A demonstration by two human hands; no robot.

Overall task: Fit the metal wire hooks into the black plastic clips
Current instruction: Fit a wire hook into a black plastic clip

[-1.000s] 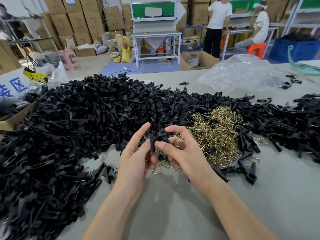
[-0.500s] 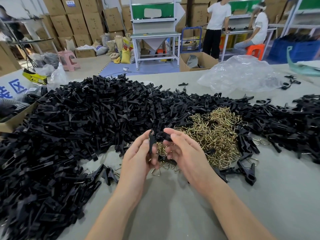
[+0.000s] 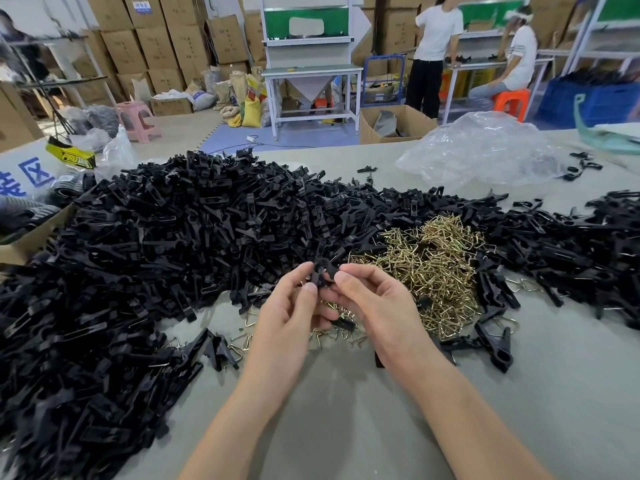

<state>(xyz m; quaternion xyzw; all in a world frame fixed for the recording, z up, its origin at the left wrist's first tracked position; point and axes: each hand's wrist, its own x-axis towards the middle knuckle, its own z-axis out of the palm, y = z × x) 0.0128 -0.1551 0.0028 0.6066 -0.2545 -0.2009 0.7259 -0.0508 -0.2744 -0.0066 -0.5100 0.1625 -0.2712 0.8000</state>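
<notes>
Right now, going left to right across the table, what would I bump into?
Big heap of black plastic clips → left hand → held clip → right hand → pile of metal wire hooks → smaller spread of black clips.

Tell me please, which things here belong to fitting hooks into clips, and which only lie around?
For the job: black plastic clip pinched between left hand and right hand; pile of black clips; heap of metal wire hooks.
Lying about: clear plastic bag; cardboard box; pink stool; orange stool.
</notes>
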